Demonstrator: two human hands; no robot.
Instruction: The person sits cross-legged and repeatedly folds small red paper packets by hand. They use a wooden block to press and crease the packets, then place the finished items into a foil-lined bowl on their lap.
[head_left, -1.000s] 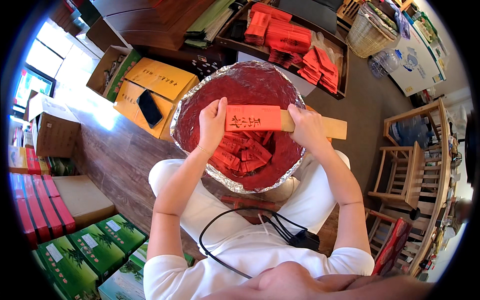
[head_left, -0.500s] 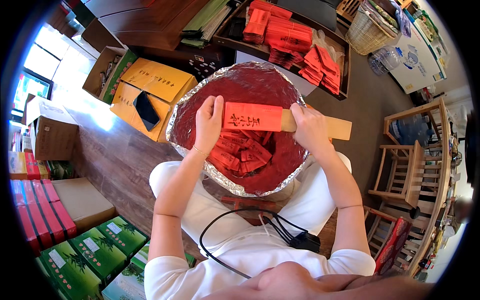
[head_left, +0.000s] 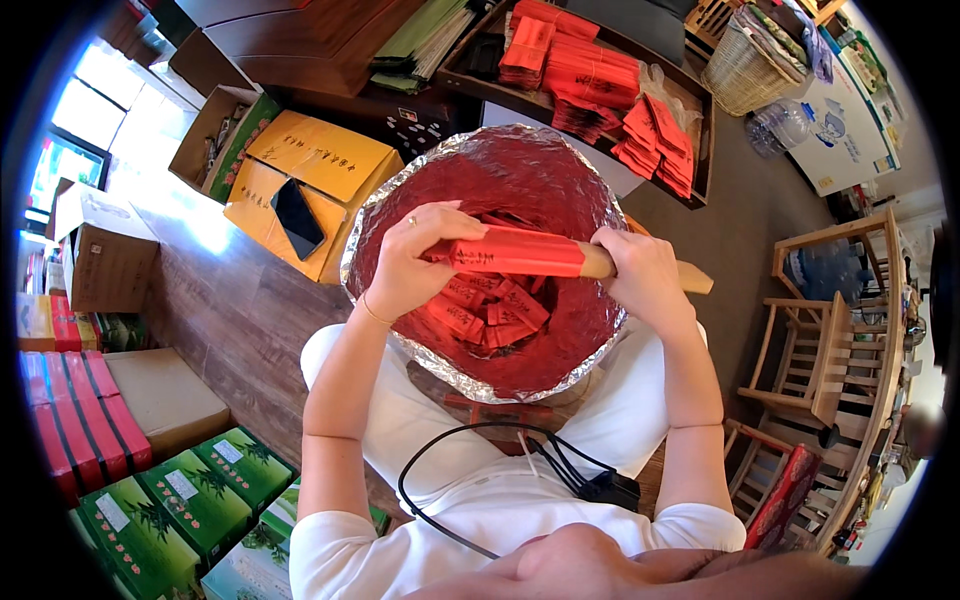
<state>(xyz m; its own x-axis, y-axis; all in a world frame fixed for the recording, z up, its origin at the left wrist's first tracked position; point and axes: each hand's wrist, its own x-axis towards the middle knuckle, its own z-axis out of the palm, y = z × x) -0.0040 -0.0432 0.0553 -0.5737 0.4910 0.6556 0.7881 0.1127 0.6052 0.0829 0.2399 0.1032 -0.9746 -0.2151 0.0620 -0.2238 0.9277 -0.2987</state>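
Observation:
My left hand (head_left: 415, 258) is closed on the left end of a red paper sleeve (head_left: 520, 252) with black characters on it. Inside the sleeve's right end sits a flat tan strip (head_left: 597, 261), apparently wood; its other end (head_left: 694, 279) sticks out past my right hand (head_left: 645, 275), which grips it. Both are held level above a large round basin (head_left: 480, 382), red inside and wrapped in foil at the rim. Several small red paper packets (head_left: 512, 315) lie at the bottom of the basin, partly hidden by the sleeve. The basin stands between my knees.
Beyond the basin, a wooden tray (head_left: 700, 165) holds stacks of red paper sleeves (head_left: 595, 75). A phone (head_left: 297, 220) lies on a yellow carton (head_left: 320, 150) at left. Green boxes (head_left: 195, 495) stand near left, wooden chairs (head_left: 810, 350) at right. A black cable (head_left: 420, 450) crosses my lap.
The sleeve and strip have tipped, showing more edge-on, and the sleeve's right end dips slightly. My left hand's fingers now reach over the sleeve's top edge. The view has shifted a little.

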